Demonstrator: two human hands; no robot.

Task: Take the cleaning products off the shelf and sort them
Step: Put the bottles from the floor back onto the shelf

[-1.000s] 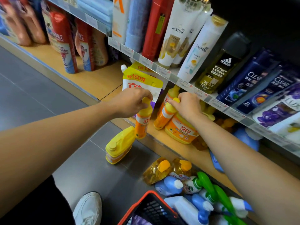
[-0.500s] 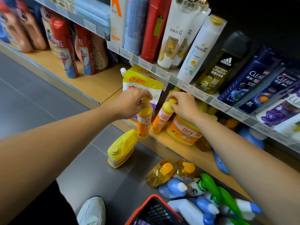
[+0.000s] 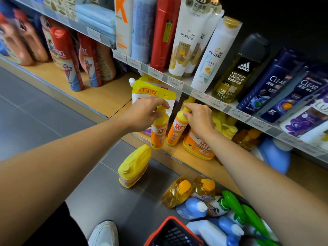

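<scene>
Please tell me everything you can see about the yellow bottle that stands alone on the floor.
The yellow bottle is opaque plastic by its look, with a moulded handle and a round yellow cap. An orange label band runs round its lower part. It stands capped on the grey floor, just before the lowest shelf. Only the floor touches it.

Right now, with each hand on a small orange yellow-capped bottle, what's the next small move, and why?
Probably lift both toward you. The left hand grips the left orange plastic bottle by its cap, hanging over the wooden shelf edge; the right hand grips the right orange bottle, tilted, likewise.
</scene>
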